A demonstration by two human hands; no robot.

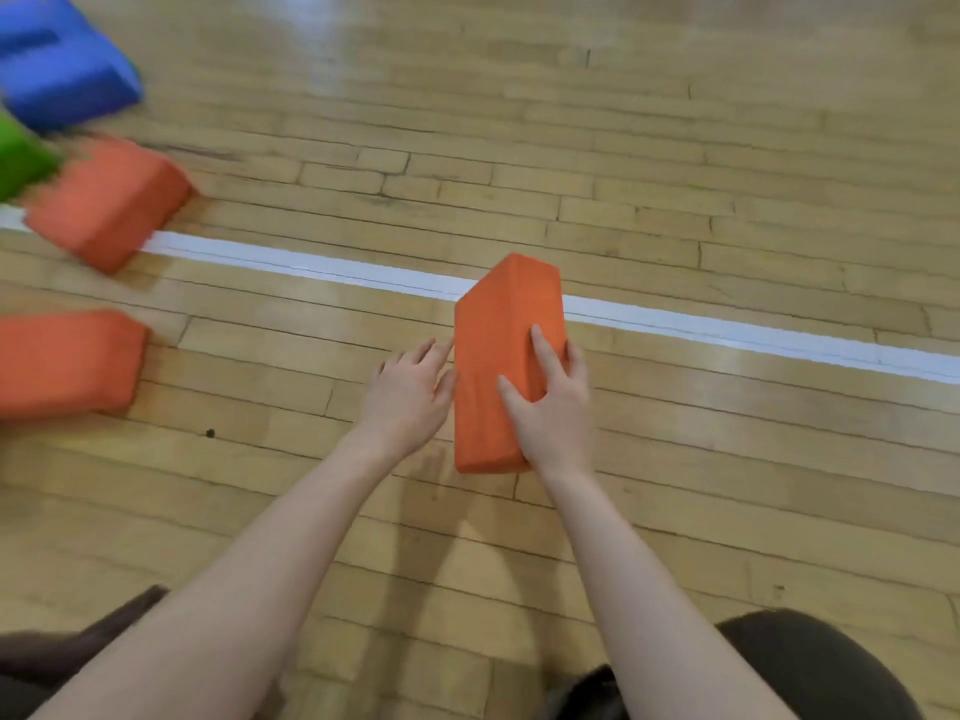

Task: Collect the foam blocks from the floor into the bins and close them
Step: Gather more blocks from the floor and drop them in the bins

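1. The orange foam block sits on the wooden floor directly ahead of the person, with its far end crossing the white painted line. Its long axis runs away from the body, nearly in line with the forearms and tilted slightly to the right at the far end.

2. The right hand is the nearer one — it already lies on the block, palm over the near right edge, thumb and forefinger spread on the top face and the other fingers wrapped down the right side. It grips the block.

3. The left hand is open, fingers loosely extended, just beside the block's left face. The fingertips seem to touch or nearly touch that face; I cannot tell whether they press on it.

4. The coming move probably turns on this: the block lies lengthwise between the two hands, so a squeeze across its short width — left palm closing in from the left — should be enough to lift it.

5. Other blocks wait well apart on the left: an orange block on the white line, another orange block nearer the body, a blue block and a green block at the edge. All are blurred.

6. No bin is in view, so which way the carry goes cannot be judged.
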